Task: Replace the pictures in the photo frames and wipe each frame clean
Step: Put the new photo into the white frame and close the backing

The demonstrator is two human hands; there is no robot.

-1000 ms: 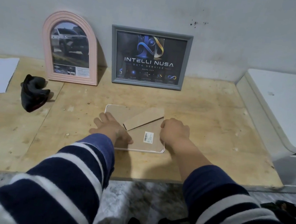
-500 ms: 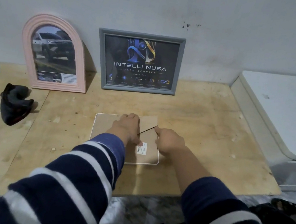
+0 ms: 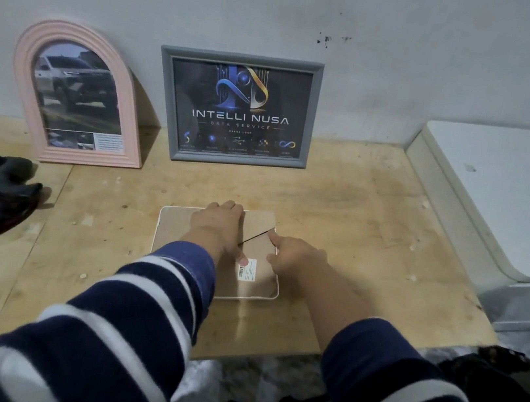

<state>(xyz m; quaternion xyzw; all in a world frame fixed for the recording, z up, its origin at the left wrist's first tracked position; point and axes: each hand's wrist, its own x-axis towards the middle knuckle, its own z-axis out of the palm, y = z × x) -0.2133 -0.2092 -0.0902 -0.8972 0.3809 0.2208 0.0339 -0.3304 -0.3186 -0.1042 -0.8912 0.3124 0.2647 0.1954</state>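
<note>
Face-down, the frame (image 3: 169, 231) lies under both hands (image 3: 218, 225) (image 3: 293, 256).

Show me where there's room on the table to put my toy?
Bare wood lies right of the face-down frame, toward the white appliance, and between it and the black cloth. It's crowded along the wall, where the pink arched frame and grey frame stand.

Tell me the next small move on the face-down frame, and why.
Probably press the stand fully flat. The frame lies face down on the table, the left hand rests on its backing, the right hand fingers the stand's edge, and a dark gap shows beneath it.
</note>
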